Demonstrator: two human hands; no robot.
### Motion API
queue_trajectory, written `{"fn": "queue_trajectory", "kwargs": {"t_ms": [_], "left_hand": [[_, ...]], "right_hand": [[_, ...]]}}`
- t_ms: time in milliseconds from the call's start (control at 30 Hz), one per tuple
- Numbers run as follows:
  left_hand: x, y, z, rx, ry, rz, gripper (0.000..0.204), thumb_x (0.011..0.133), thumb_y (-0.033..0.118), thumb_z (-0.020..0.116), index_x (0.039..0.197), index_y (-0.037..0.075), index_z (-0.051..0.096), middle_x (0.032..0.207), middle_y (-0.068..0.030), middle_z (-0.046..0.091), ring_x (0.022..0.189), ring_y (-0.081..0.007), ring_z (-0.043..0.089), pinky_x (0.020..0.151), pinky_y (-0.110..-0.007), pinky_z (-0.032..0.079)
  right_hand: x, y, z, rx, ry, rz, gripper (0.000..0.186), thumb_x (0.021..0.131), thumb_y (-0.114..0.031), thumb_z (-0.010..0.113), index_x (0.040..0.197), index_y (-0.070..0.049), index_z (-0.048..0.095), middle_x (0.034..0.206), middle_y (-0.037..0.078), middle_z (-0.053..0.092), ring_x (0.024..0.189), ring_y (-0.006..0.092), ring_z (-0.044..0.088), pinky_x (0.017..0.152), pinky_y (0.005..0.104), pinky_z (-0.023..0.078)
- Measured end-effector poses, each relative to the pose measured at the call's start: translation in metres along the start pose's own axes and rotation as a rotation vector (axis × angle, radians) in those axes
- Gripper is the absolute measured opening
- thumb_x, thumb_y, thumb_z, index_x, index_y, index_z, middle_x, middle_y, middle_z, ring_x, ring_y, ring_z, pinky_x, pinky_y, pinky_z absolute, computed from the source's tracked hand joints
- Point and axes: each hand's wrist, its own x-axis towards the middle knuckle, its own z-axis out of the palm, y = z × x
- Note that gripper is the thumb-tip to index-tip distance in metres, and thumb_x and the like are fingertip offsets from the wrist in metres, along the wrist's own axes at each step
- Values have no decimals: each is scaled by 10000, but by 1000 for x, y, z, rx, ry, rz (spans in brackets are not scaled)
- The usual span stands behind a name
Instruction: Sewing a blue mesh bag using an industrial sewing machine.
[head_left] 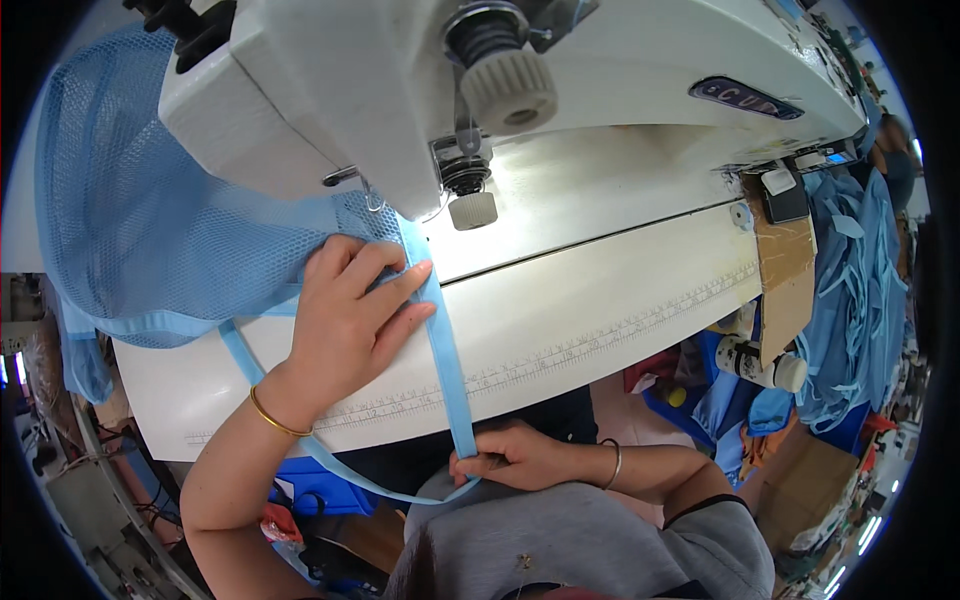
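Left hand (pixel 350 310) flat, fingers spread, pressing blue mesh fabric (pixel 170 220) and light blue binding tape (pixel 445 350) down on white bench (pixel 600 320), just in front of the presser foot of the white industrial sewing machine (pixel 400 90). Palm down, nothing enclosed; apparently pinning the layers so tape and mesh edge stay aligned at the needle. Thin gold bangle (pixel 272 415) on that wrist.

Right hand (pixel 505 460) at near edge of bench, fingers closed in a pinch grip on the same tape, holding it taut. Tape stretched straight from presser foot across bench to the pinch; slack loop hanging below near edge and curving back toward the left forearm. Tension presumably to keep the strip straight and untwisted.

Bulk of mesh piled at far left corner of bench, behind and left of machine head. Printed ruler strip (pixel 600 335) along near edge of bench. Heap of blue cloth pieces (pixel 850 290) off right edge, well apart.
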Motion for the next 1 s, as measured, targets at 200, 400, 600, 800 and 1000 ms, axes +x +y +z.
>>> {"fn": "queue_trajectory", "kwargs": {"t_ms": [200,400,600,800,1000], "left_hand": [[10,-11,0,29,47,13,319,734,209,743,1008,59,680,973,-60,576,871,-267,502,779,-388,398],[15,-13,-2,110,22,-22,359,728,252,748,1008,39,679,1003,-84,584,916,-286,500,814,-415,405],[17,-1,-9,238,0,5,489,730,372,729,1030,-8,658,1079,-111,595,1031,-341,487,916,-491,374],[13,3,-11,272,-49,4,521,742,404,715,1025,-30,657,1162,-124,608,1145,-380,455,1012,-575,300],[14,6,-13,256,-72,-35,516,746,400,722,1055,-10,669,1190,-124,613,1212,-389,425,1071,-608,223]], "right_hand": [[3,-13,-2,5,-27,19,185,972,-174,577,1036,-14,644,827,36,654,664,63,536,640,219,447],[9,-27,2,-53,21,34,159,961,-149,565,956,10,569,773,74,627,677,121,616,668,267,502],[12,-42,6,173,20,124,171,984,-159,511,955,9,526,778,77,640,585,118,568,598,251,485],[19,-73,1,323,-164,379,206,1030,-229,410,1017,-32,468,848,109,676,540,68,486,538,216,426],[25,-80,-7,360,-101,418,246,1004,-250,407,1023,-16,479,813,122,694,500,95,515,518,238,443]]}}
